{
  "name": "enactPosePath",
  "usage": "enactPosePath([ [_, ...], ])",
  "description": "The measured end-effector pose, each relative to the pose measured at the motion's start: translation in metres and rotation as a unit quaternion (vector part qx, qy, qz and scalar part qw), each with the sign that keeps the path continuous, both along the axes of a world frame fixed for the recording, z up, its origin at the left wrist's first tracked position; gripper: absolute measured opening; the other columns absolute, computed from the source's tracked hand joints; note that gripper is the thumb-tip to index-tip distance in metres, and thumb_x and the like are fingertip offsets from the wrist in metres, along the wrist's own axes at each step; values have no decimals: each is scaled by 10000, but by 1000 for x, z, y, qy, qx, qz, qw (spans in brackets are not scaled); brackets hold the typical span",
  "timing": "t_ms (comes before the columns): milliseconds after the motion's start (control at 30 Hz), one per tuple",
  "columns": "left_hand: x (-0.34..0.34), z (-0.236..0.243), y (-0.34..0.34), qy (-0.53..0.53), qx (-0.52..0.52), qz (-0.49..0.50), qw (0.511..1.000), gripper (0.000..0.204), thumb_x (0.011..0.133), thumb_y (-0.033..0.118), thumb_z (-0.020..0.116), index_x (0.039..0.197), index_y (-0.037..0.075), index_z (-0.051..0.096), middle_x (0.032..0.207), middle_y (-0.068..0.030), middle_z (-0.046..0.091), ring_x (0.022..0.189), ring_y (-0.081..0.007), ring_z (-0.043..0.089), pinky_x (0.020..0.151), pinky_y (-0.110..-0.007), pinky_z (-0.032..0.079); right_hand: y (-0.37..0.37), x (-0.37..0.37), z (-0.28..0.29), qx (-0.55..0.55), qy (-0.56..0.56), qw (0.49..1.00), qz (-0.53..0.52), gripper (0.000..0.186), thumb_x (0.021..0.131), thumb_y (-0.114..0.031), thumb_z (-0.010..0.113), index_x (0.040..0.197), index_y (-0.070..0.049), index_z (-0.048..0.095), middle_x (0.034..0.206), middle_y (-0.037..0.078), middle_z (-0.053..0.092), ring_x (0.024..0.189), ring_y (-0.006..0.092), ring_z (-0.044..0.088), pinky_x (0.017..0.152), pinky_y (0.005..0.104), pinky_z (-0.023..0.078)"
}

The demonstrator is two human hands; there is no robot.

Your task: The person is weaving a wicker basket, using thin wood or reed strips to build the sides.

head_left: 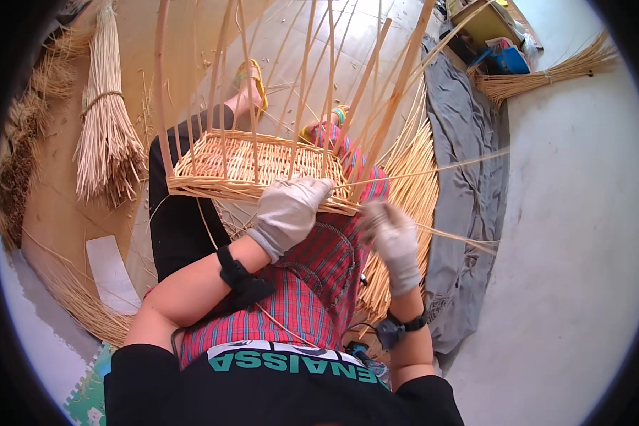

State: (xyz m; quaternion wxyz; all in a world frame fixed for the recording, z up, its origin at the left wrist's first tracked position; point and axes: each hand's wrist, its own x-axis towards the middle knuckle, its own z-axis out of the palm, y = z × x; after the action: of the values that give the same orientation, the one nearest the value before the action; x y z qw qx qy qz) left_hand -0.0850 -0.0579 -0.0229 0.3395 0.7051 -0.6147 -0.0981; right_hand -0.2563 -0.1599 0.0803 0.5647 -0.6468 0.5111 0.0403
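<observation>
A shallow woven wicker basket (245, 157) rests across my knees, with tall wooden stakes (402, 74) and thinner rods rising from its edges. My left hand (287, 211), in a pale work glove, is closed over the basket's near edge, right of its middle. Just outside the near right corner is my gloved right hand (392, 240), slightly blurred. Its fingers are curled, and a wicker strand (456, 236) trails rightward from it. Another thin strand (440, 167) runs from the basket's edge out to the right. The left fingertips are partly hidden.
Loose wicker rods (410, 206) lie to the right, beside a crumpled grey cloth (465, 206). A tied wicker bundle (108, 121) is at far left, another bundle (547, 82) at upper right near a blue container (510, 59). A white sheet (113, 273) lies at left.
</observation>
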Motion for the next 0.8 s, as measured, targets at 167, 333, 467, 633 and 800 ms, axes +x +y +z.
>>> enactPosePath([
  [167, 1, 0, 0, -77, -20, -26, 997, 757, 868, 204, 738, 1549, 87, 429, 934, -92, 671, 867, -294, 675, 786, -418, 506, -79, 55, -18, -220, -430, 876, -19, 511, 1004, 21, 557, 1508, -48, 510, 1312, 68, 682, 888, 88, 634, 733, 246, 535],
  [333, 4, 19, 9, -168, 56, -15, 984, 917, 864, 222, 738, 1638, 56, 274, 1005, -93, 628, 922, -300, 638, 863, -437, 498, -89, 84, 24, -324, -356, 869, 111, 678, 888, 114, 592, 1529, -94, 522, 1365, 76, 667, 773, 80, 529, 716, 259, 510],
  [467, -3, 34, 18, -211, 40, -4, 977, 679, 923, 158, 612, 1580, 215, 448, 1012, -66, 595, 993, -273, 611, 1007, -540, 434, -53, 95, 41, -474, -265, 836, 79, 812, 822, 137, 589, 1582, -111, 444, 1363, 175, 664, 735, 146, 586, 704, 287, 534],
  [633, -11, 40, 15, -295, -98, 74, 948, 354, 866, 195, 602, 1207, 105, 635, 982, -49, 566, 954, -252, 609, 860, -460, 479, -13, 46, 24, -372, -127, 911, 125, 1022, 823, -263, 840, 1616, -17, 244, 1266, 242, 676, 1043, 354, 715, 848, 436, 584],
  [800, -3, 19, 1, -126, -69, -23, 989, 210, 865, 169, 674, 1052, 82, 637, 1031, -90, 603, 951, -274, 651, 776, -390, 539, -11, 2, -16, -527, 41, 766, 366, 723, 753, -332, 864, 1339, -58, 541, 1008, 127, 667, 1022, 318, 677, 864, 470, 533],
])
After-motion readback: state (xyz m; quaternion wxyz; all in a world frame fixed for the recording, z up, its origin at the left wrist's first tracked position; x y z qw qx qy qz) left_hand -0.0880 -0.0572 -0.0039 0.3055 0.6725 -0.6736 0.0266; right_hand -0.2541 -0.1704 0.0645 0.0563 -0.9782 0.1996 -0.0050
